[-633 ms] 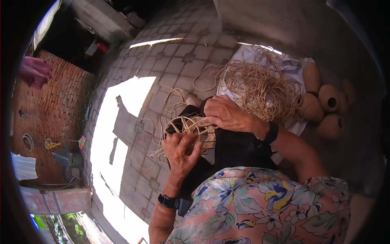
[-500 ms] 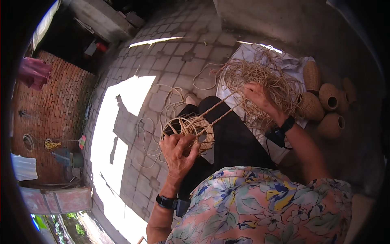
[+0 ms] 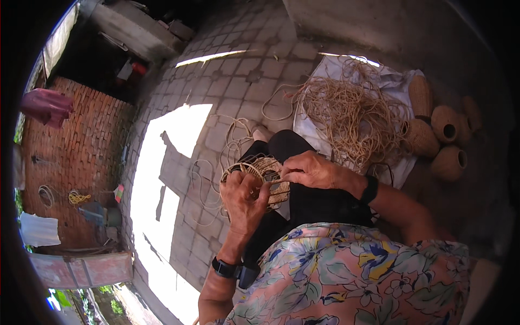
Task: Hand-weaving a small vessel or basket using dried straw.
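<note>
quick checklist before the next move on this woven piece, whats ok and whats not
1. Left hand grip on the round tan woven-cord basket: ok, fingers curled over its rim.
2. Right hand at the basket: ok, fingertips by its right edge.
3. What the right grip holds: cannot tell, too small.
4. Tangled tan cord pile on the white sheet: ok.
5. Loose tan cords beyond the basket tidy: not ok, trailing in loops.
6. Rounded tan woven vessels clear of both hands: ok.
</note>
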`<state>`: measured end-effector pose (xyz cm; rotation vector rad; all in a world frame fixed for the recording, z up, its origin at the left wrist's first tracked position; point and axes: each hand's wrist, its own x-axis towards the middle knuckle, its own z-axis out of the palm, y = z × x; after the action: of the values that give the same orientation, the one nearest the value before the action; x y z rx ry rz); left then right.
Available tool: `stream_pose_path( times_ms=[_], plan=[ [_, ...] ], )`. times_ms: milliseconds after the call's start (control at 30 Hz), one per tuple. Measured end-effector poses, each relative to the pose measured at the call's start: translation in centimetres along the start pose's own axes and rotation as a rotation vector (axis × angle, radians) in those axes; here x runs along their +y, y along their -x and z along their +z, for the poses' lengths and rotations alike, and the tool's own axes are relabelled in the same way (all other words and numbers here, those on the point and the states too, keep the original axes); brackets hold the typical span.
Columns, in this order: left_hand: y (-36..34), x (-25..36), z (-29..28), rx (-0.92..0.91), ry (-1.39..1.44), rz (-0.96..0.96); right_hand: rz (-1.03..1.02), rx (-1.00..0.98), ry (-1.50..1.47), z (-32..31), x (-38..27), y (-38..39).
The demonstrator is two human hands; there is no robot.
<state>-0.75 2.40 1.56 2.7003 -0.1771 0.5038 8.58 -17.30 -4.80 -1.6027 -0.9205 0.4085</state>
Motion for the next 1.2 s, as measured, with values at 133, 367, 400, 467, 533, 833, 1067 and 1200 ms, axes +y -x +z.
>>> stream_pose_path(
  times_ms=[133, 367, 400, 467, 533, 833, 1067, 1200],
  plan=[
    [0.2, 0.0, 0.9, 0.003, 0.026, -0.029, 0.145, 0.152, 0.190, 0.3, -0.4, -0.2],
    [-2.1, -0.2, -1.5, -0.191, 0.281, -0.044, 0.167, 0.082, 0.059, 3.3, -0.7, -1.8],
    [-2.4, -0.8, -1.9, -0.268, 0.343, -0.031, 0.163, 0.073, 0.061, 3.4, -1.0, -1.7],
    [-3.1, -1.1, -2.3, -0.351, 0.261, 0.006, 0.190, 0.101, -0.139, 3.5, -1.6, -1.5],
    [-3.7, -1.4, -2.4, -0.436, 0.183, 0.044, 0.155, 0.121, -0.121, 3.4, -2.1, -1.5],
    [-3.7, -2.1, -1.7, -0.458, 0.350, -0.002, 0.124, 0.189, -0.100, 3.1, -2.1, -2.3],
    [-0.9, -0.3, -1.1, -0.180, 0.468, -0.343, -0.025, 0.198, 0.084, 2.7, -0.9, -4.8],
    [-0.2, -0.7, 0.1, -0.016, 0.694, -0.491, -0.004, 0.061, 0.063, 2.7, -0.4, -5.9]
  ],
)
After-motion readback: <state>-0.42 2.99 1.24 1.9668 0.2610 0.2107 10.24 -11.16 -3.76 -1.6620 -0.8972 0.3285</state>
